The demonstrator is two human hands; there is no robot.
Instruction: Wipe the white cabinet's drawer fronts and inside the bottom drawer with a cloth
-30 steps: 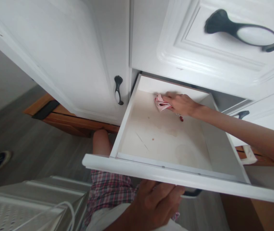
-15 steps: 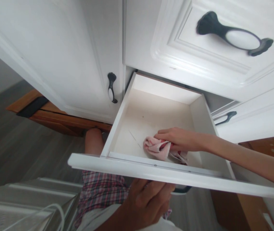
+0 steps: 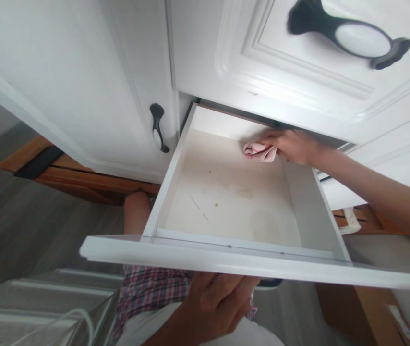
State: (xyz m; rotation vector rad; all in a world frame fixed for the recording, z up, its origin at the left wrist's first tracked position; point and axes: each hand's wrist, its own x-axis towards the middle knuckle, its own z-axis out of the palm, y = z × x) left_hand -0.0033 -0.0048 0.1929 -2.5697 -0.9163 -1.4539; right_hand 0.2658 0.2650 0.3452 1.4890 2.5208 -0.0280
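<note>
A white drawer (image 3: pixel 176 252) is pulled out of a white cabinet, its pale bottom stained and scratched. My right hand (image 3: pixel 293 146) reaches to the drawer's far right corner, closed on a pink cloth (image 3: pixel 259 151) pressed against the bottom by the back wall. My left hand (image 3: pixel 215 300) is under the drawer front, fingers curled around the dark drawer handle (image 3: pixel 270 282), which is mostly hidden behind the front panel.
A closed cabinet door with a black-and-white handle (image 3: pixel 157 128) is to the left, and a drawer front with a large handle (image 3: pixel 349 36) is above. Below are my plaid shorts (image 3: pixel 154 290), a knee, grey floor, wooden base boards and a white slatted object (image 3: pixel 28 307).
My right hand has slid the pink cloth from the drawer's front part back to the far right corner. My left hand has stayed on the handle.
</note>
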